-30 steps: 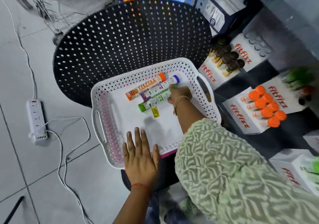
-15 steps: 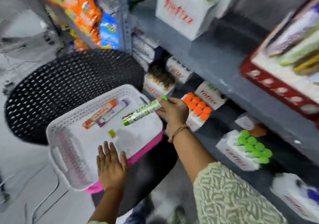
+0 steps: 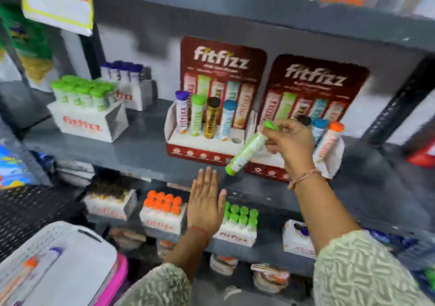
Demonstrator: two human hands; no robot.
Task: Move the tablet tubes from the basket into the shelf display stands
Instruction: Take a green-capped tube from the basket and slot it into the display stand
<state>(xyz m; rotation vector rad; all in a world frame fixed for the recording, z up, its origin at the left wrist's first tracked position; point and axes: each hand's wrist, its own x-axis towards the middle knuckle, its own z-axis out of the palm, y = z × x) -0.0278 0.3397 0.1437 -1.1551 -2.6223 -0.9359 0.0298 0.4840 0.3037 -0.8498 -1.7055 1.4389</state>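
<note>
My right hand [image 3: 290, 142] grips a green-capped tablet tube [image 3: 248, 149] near its cap, tilted, its lower end hanging over the shelf edge. It is in front of the right red display stand [image 3: 329, 79], which holds a blue-capped and an orange-capped tube [image 3: 328, 140]. The left red display stand [image 3: 207, 143] holds several upright tubes and shows one bare hole at its right end. My left hand [image 3: 206, 202] is flat and spread below the shelf edge, holding nothing. The white basket [image 3: 70, 251] sits at the bottom left with an orange-capped and a purple-capped tube inside.
White boxes of green-capped tubes [image 3: 82, 98] and purple-capped tubes stand on the left of the grey shelf [image 3: 141, 155]. The lower shelf carries boxes of orange-capped tubes [image 3: 162, 209] and green-capped tubes [image 3: 237, 223]. A black perforated stool [image 3: 30, 206] is under the basket.
My right hand lifted the green tube out of the basket and carried it up to the red stands. My left hand left the basket rim and rose to the shelf edge. The view swung upward.
</note>
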